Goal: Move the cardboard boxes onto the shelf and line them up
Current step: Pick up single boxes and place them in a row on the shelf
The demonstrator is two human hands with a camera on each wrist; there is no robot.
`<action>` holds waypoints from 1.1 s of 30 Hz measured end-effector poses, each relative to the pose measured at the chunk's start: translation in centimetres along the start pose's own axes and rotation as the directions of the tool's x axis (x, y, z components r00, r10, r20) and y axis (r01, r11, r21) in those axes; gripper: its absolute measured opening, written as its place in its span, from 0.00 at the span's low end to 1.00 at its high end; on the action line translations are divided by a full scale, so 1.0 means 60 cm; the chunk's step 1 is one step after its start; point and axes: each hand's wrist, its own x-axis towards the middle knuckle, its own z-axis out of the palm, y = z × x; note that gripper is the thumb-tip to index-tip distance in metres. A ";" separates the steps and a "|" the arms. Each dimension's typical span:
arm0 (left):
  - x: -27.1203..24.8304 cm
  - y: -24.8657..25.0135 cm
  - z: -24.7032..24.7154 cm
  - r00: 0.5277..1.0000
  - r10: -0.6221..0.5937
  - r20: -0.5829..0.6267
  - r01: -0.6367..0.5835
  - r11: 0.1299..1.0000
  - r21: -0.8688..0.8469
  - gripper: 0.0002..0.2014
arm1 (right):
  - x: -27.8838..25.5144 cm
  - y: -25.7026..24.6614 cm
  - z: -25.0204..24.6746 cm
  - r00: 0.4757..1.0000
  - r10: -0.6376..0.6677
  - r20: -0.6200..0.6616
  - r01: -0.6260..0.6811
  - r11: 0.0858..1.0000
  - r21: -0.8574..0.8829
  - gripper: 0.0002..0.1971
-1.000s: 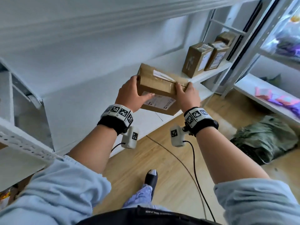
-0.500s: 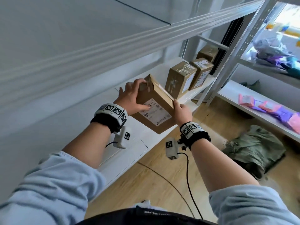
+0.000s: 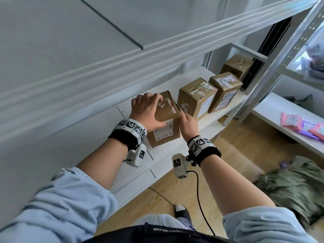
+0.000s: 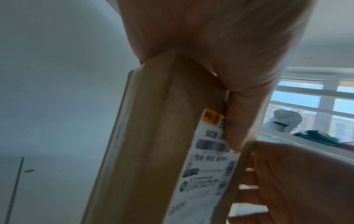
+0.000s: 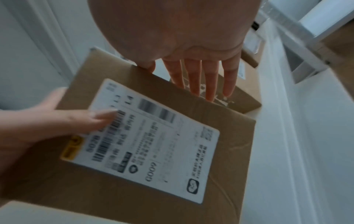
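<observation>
Brown cardboard box [image 3: 166, 120] upright on white shelf [image 3: 206, 118], gripped by left hand [image 3: 146, 110] — fingers curled over taped top, thumb on white shipping label [image 5: 145, 141] (barcodes, yellow corner patch). Right hand [image 3: 188, 126] flat against the box's right side, fingers straight, nothing clasped. Creased brown faces, tape remnants on top. Just right of the grip — three more boxes [image 3: 197, 97] in a row along the shelf, nearest almost touching.

Box label [image 5: 145, 141] print blurred (unreadable), farthest box [image 3: 236, 64] partly hidden
</observation>
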 end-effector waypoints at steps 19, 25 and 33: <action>0.075 0.022 0.098 0.935 -0.355 -0.009 0.355 0.935 0.015 0.54 | 0.133 -0.021 0.006 0.845 -0.520 0.127 0.535 0.825 -0.183 0.25; 0.018 0.007 0.070 0.916 -0.398 -0.047 0.400 0.915 0.049 0.53 | 0.106 -0.054 0.018 0.761 -0.638 0.117 0.643 0.718 -0.269 0.29; -0.145 -0.038 -0.001 0.887 -0.445 -0.127 0.454 0.889 0.056 0.51 | -0.037 -0.062 0.072 0.660 -0.707 0.255 0.746 0.578 -0.330 0.30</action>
